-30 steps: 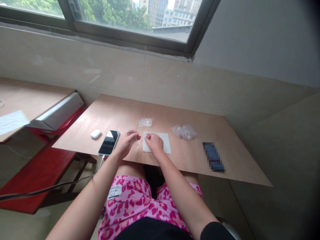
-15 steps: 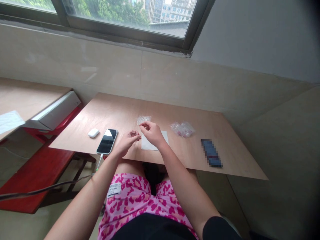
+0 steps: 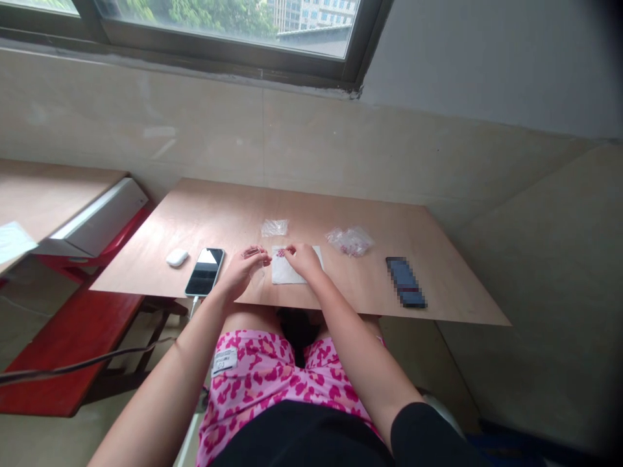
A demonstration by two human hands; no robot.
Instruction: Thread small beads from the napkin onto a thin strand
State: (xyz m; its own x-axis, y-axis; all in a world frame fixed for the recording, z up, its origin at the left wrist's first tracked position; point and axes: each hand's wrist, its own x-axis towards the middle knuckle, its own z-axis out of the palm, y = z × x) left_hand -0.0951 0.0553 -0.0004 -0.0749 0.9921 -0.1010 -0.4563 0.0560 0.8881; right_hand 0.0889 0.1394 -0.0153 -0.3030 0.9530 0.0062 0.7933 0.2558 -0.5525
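Observation:
My left hand (image 3: 246, 269) hovers over the table between the phone and a white sheet of paper (image 3: 287, 277), fingers curled together. A thin clear strand (image 3: 263, 274) seems to hang from it, with glints among the fingers; the detail is too small to be sure. My right hand (image 3: 305, 262) is over the sheet, thumb and fingertips pinched beside a small cluster of dark pink beads (image 3: 281, 253). Whatever those fingertips hold is too small to make out. Behind the sheet lies a clear plastic bag (image 3: 274, 227).
A clear bag with pinkish pieces (image 3: 350, 241) lies right of the sheet, with a dark blurred phone (image 3: 407, 283) farther right. On the left are a cabled phone (image 3: 205, 272) and a white earbud case (image 3: 177, 258). The wooden table (image 3: 389, 224) stands against the wall.
My right hand has moved down and away from my left hand, onto the sheet, and the bead cluster now shows. My left hand stays nearly in place. The whole view has shifted slightly.

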